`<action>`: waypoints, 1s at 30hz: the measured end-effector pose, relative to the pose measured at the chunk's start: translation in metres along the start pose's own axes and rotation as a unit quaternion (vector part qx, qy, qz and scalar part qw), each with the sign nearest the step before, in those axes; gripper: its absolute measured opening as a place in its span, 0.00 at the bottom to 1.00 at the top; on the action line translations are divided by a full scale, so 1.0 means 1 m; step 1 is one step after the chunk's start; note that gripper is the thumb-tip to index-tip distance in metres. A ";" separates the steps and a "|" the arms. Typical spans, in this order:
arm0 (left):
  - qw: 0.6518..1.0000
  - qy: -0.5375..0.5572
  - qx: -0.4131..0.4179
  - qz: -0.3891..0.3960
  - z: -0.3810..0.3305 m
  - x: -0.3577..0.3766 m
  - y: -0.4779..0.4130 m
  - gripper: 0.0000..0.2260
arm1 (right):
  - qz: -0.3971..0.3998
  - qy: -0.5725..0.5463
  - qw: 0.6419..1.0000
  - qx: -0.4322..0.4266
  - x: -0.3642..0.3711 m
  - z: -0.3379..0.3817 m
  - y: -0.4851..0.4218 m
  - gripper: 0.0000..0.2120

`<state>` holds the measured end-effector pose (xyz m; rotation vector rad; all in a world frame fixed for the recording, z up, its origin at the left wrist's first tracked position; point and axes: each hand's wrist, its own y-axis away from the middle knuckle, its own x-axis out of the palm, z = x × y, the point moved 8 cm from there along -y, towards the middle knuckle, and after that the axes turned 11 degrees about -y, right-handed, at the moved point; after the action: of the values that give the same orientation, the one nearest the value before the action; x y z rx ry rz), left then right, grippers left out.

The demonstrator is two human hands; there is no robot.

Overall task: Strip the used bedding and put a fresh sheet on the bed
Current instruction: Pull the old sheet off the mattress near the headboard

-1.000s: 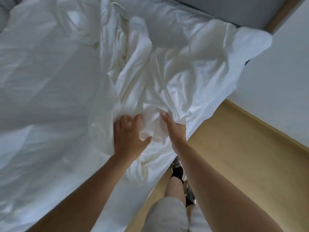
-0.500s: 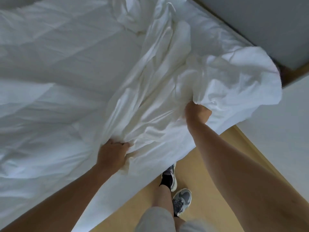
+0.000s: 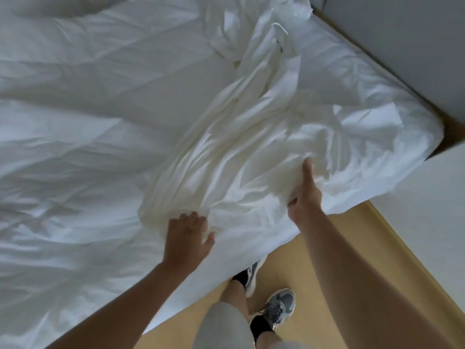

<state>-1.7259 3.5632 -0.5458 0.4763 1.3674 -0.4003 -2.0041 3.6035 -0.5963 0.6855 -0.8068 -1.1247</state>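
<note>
My left hand (image 3: 187, 235) grips the bunched sheet (image 3: 226, 159) at the near edge of the bed (image 3: 75, 122); my right hand (image 3: 304, 195) pinches its fold toward the near right corner. Pulled unevenly, the twisted tail could snag, or slide onto the floor (image 3: 327, 260) underfoot.

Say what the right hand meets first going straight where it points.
The right hand would run into more of the rumpled sheet directly ahead; depth beyond is unclear.
</note>
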 end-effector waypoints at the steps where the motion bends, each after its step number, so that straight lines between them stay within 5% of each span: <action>1: 1.000 0.007 0.023 0.011 -0.016 0.005 0.000 0.15 | -0.016 0.023 1.000 0.007 -0.004 -0.017 0.009 0.43; 4: 0.993 -0.053 0.049 0.095 -0.035 0.039 0.007 0.20 | -0.150 0.140 0.976 -0.077 -0.030 -0.055 0.034 0.52; 8: 0.987 -0.104 0.030 0.121 -0.027 0.071 0.004 0.26 | 0.046 0.173 0.984 0.019 0.031 -0.114 0.043 0.37; 11: 0.985 -0.116 0.019 0.129 -0.021 0.080 -0.013 0.25 | 0.084 0.192 0.976 0.054 0.085 -0.125 0.029 0.33; 16: 0.984 -0.046 0.069 0.157 -0.013 0.083 -0.014 0.20 | 0.016 0.117 0.992 -0.040 0.125 -0.112 0.001 0.13; 22: 0.982 -0.035 0.153 0.104 0.041 0.066 0.042 0.13 | -0.032 0.183 0.954 -0.236 0.141 -0.065 0.019 0.12; 30: 0.956 -0.104 0.080 0.261 0.198 0.097 0.104 0.20 | -0.094 0.167 0.935 -0.298 0.147 -0.034 0.046 0.14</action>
<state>-1.4901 3.5436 -0.6056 0.8799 0.9607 -0.1188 -1.9201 3.4793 -0.5470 0.4228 -0.0889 -1.2971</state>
